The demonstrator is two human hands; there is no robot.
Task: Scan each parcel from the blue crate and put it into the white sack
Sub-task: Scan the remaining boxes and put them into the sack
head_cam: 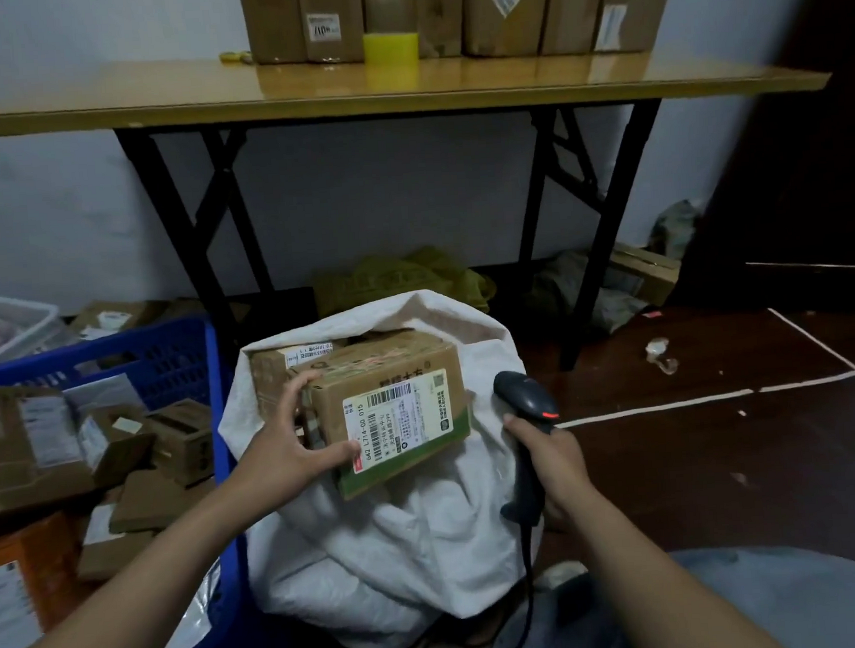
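Note:
My left hand [283, 450] grips a brown cardboard parcel [395, 406] by its left end, white shipping label facing up, just above the mouth of the white sack [414, 550]. Another brown box [275, 368] lies inside the sack behind it. My right hand [554, 459] holds a black barcode scanner [524, 428] by its handle, its head right of the parcel with a red light showing. The blue crate [216, 386] stands at the left, with several cardboard parcels [122, 442] in it.
A folding table [351, 90] with black legs stands behind the sack, carrying cardboard boxes [446, 12] and a yellow tape roll [391, 48]. Green bags [403, 280] lie under it. A white bin [10, 324] sits far left. Dark floor with white tape lines [695, 397] spreads right.

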